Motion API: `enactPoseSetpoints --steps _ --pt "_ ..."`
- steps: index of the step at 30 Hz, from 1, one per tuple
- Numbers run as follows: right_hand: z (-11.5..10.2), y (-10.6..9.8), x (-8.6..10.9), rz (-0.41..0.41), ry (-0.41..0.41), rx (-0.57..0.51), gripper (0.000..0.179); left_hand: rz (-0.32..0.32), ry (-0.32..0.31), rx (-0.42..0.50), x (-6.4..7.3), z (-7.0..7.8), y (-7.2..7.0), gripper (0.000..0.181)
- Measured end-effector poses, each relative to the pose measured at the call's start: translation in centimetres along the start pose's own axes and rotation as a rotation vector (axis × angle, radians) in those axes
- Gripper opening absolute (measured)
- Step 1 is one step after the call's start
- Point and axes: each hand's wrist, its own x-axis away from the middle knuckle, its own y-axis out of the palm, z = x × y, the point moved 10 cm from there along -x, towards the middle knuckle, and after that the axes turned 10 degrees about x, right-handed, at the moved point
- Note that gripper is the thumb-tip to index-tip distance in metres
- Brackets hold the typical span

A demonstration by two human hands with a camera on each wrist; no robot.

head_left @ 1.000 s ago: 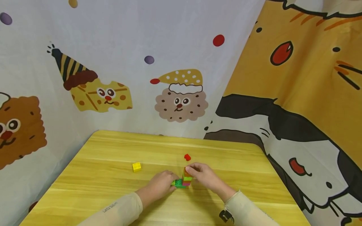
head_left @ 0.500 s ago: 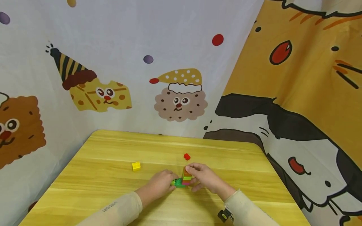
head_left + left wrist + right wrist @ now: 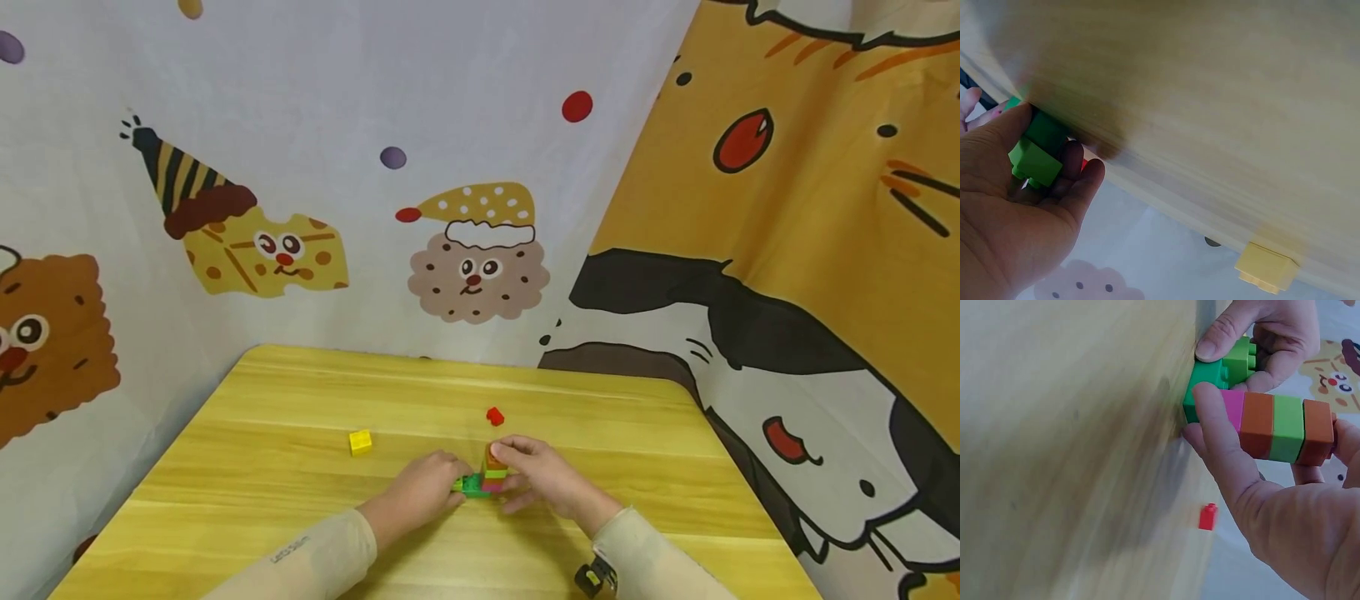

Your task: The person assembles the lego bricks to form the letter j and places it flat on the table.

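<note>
The left hand [image 3: 420, 492] reaches in low with its wrist near the tabletop [image 3: 300, 400], thumb and fingers bent to pinch a dark green building brick [image 3: 1205, 372], and a lime-green studded brick [image 3: 1035, 161] sits on that brick, in the hollow between thumb and fingers. The right hand [image 3: 551, 475] comes in from the other side, its thumb and a fingertip closed about the top of an upright brick tower [image 3: 1275, 428], while its other fingers stretch down loosely spread beside it, one tip across the join at the foot. Between these fingers the tower runs, from the bottom up, magenta, orange, lime and orange; it stands at the end of the dark green brick next to the left fingertips, though a finger covers part of the join. Beyond the right fingertips, well apart from them, lies a small red brick [image 3: 495, 416]; a yellow brick [image 3: 361, 442] lies past the left knuckles, farther to the left. Compared with a second ago, the right hand's lower fingers have unfolded and now show beside the tower's foot; the left hand keeps its grip and the tower still stands in place.
</note>
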Motion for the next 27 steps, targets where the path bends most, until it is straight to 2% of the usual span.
enactPoseSetpoints --steps 11,16,22,27 --pt "1.7 0.2 -0.8 0.033 0.013 -0.189 0.048 -0.002 0.005 0.014 0.0 -0.1 0.2 0.034" --pt "1.5 0.1 -1.1 0.060 -0.018 -0.186 0.049 0.005 -0.005 0.012 -0.2 -0.4 0.2 0.033" --pt "1.7 0.1 -1.2 0.066 -0.011 -0.183 0.049 -0.009 -0.016 0.016 -0.2 -0.5 0.3 0.035" --pt "1.3 0.1 -1.1 0.051 -0.019 -0.146 0.057 -0.012 -0.001 0.019 -0.2 -0.2 0.0 0.036"
